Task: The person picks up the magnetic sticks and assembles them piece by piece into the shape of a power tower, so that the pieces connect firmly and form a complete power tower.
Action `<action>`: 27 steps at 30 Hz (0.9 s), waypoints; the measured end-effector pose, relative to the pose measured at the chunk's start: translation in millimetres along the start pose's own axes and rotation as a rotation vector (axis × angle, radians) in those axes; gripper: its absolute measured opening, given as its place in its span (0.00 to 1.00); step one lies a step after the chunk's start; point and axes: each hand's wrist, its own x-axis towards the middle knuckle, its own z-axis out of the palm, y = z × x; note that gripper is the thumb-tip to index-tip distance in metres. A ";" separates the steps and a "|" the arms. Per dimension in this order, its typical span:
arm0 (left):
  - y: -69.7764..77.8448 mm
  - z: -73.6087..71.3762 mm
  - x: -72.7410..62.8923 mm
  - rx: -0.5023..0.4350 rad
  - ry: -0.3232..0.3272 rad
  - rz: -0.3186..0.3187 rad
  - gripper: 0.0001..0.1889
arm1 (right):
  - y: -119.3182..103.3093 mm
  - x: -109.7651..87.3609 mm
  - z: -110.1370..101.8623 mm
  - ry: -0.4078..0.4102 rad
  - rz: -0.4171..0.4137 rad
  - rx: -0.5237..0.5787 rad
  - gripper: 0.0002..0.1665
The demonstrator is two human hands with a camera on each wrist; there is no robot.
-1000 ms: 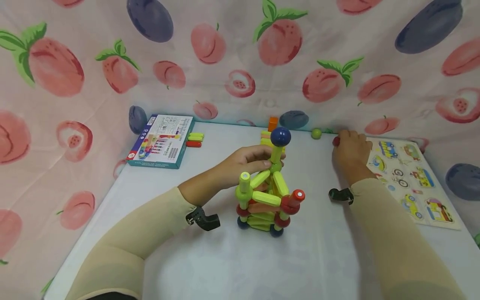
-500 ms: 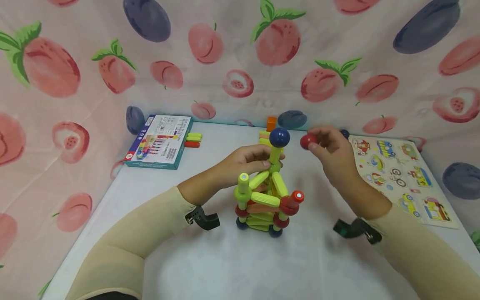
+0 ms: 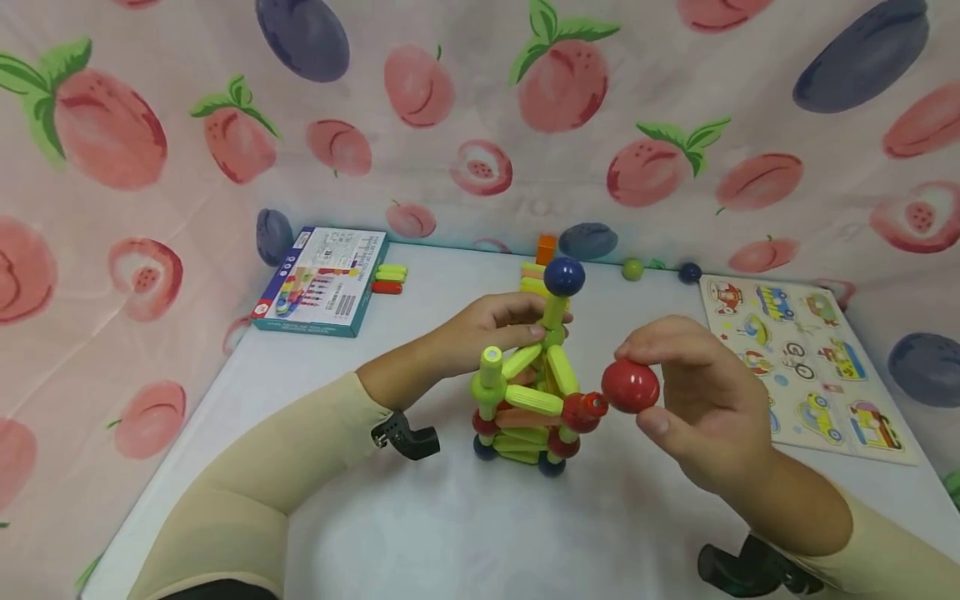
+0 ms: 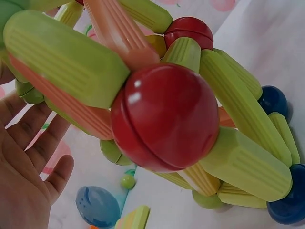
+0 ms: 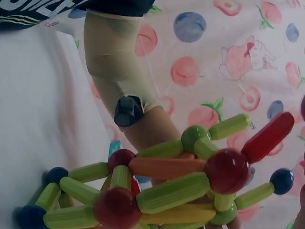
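Note:
A tower of magnetic sticks and balls (image 3: 534, 401) stands on the white table, in green, red, orange and dark blue. At its back, my left hand (image 3: 491, 329) grips the upper green joint below a stick topped by a blue ball (image 3: 564, 276). My right hand (image 3: 708, 408) pinches a loose red ball (image 3: 630, 386) between thumb and fingers. That ball is right at the tip of the red stick (image 3: 596, 404) jutting from the tower's right corner. In the right wrist view, the red stick (image 5: 269, 137) slants up from a red ball (image 5: 227, 170).
A boxed set (image 3: 321, 282) lies back left, with several short sticks (image 3: 388, 280) beside it. More sticks (image 3: 533, 282) and an orange block (image 3: 546, 247) sit behind the tower. A green ball (image 3: 632, 269), blue ball (image 3: 689, 272) and picture board (image 3: 806, 367) are to the right.
My right hand has picked up the red ball from the back right beside the board and brought it left and nearer, to the tower's red stick. The left hand has kept its hold.

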 end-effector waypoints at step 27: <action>-1.8 -7.1 -10.1 -0.011 -0.038 0.010 0.22 | 9.5 -63.8 2.5 0.035 0.548 -0.514 0.29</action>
